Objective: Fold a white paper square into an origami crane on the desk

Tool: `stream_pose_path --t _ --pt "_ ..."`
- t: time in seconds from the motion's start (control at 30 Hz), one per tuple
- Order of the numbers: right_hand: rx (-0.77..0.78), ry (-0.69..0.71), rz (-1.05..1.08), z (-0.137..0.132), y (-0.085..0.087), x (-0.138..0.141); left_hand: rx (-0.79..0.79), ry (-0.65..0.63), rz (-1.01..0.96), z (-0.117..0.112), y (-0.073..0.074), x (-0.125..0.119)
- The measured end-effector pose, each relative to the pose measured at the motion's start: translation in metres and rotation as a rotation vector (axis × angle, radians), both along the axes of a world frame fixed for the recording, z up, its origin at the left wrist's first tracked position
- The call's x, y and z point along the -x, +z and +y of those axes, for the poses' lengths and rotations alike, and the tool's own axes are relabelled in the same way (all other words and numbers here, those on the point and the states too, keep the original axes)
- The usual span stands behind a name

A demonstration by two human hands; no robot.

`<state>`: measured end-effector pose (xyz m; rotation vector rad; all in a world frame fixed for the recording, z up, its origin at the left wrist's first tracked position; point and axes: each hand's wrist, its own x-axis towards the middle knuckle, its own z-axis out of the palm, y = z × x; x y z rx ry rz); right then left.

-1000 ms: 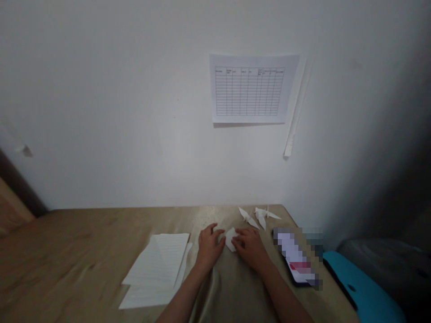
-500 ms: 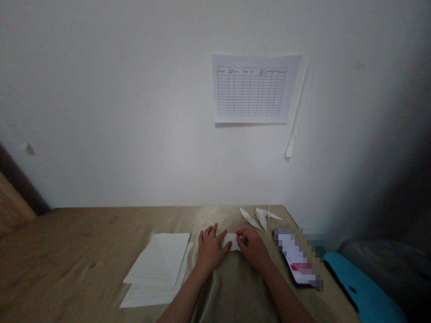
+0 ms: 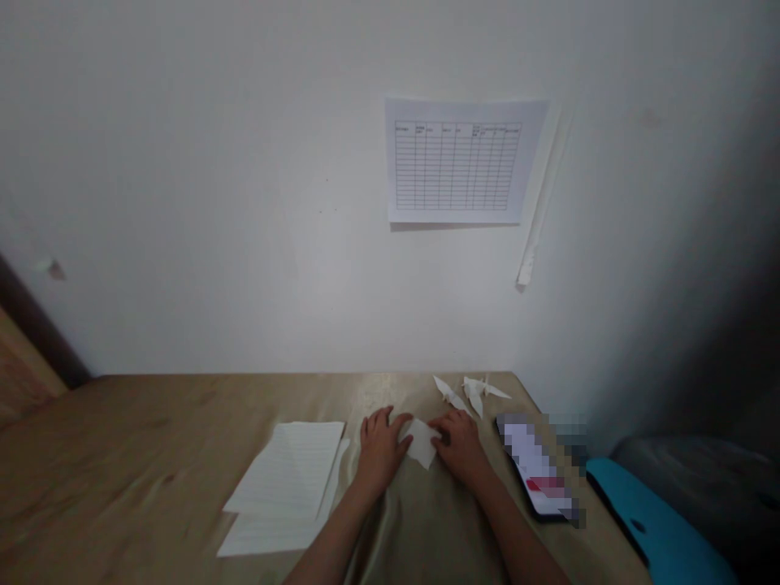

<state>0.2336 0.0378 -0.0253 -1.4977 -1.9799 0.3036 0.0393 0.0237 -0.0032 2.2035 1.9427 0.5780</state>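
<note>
A small piece of folded white paper lies between my hands on the cloth-covered table, turned so that one corner points towards me. My left hand holds its left edge with thumb and forefinger, the other fingers spread on the cloth. At the right edge, my right hand pinches the paper between thumb and curled fingers. Just beyond that hand lie several folded paper birds, close together near the wall.
Lined paper sheets lie stacked to the left. A phone, partly pixelated, rests on the right, with a turquoise object past the table's edge. A printed table sheet hangs on the wall behind.
The paper has turned from lying square to a diamond position, and more of it shows. My right hand's fingers have shifted along its edge; my left hand has barely moved.
</note>
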Motion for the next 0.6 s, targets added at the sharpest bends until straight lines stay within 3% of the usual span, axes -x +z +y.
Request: stream_pose_path --t 0.23,0.6 --pt "-0.008 -0.007 0.058 -0.002 -0.001 -0.002 0.025 -0.040 -0.038 -0.002 0.000 0.001" --pt "0.094 0.145 0.112 0.007 0.003 -0.015 0.118 -0.088 -0.005 0.000 -0.001 0.005"
